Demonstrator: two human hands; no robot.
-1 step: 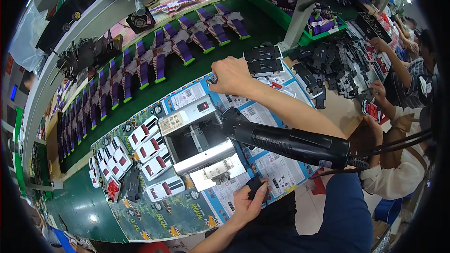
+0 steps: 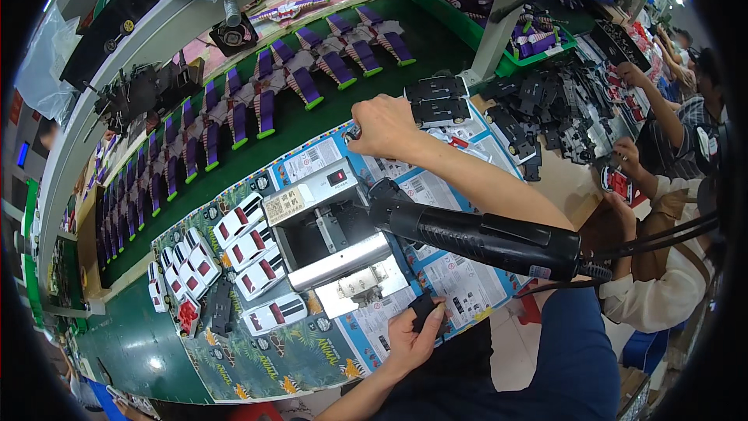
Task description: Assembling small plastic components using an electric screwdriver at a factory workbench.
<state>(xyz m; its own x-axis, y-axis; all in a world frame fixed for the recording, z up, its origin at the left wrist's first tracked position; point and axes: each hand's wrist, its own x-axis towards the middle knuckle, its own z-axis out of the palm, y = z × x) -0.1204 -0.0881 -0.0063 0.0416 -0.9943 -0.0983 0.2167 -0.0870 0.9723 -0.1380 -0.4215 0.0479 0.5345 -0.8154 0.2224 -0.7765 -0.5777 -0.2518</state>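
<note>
Nothing has moved since the earlier frame. Left hand (image 2: 409, 339) pinches a small black part (image 2: 425, 310) at the counter's (image 2: 140, 343) near edge; right hand (image 2: 386, 126) reaches toward the far edge, fingers curled on something I cannot make out. That forearm crosses above the black power screwdriver (image 2: 483, 238) and could knock it. Roughly nine white toy cars (image 2: 253, 253) lie left of one grey machine (image 2: 331, 238).
</note>
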